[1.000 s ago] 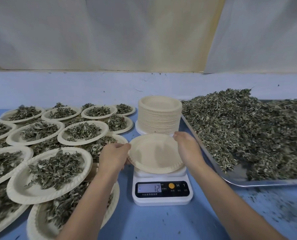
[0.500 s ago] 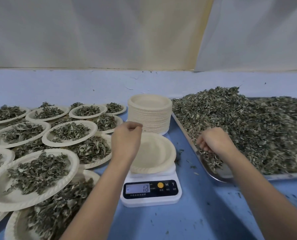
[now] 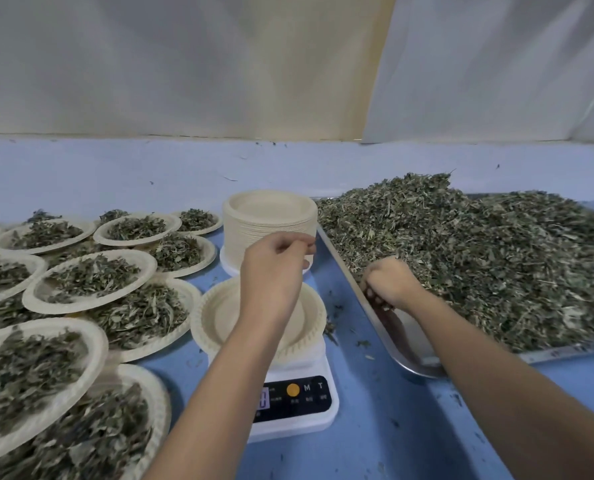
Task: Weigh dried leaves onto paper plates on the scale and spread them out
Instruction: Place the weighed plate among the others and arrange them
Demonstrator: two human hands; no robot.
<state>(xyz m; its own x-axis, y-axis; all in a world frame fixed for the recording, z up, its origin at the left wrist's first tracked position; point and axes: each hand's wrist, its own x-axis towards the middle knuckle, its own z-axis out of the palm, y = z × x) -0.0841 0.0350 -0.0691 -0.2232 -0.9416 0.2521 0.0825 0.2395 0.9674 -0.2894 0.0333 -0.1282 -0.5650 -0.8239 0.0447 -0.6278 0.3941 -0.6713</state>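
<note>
Right hand (image 3: 389, 285) grips dried leaves (image 3: 479, 258) beside the tray (image 3: 410, 344) rim.

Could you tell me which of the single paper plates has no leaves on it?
The plate on the white scale, partly hidden by the left forearm; the other single plates, all to its left, hold dried leaves.

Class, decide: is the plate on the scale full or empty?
Empty: the plate on the scale shows only bare cream surface.
</note>
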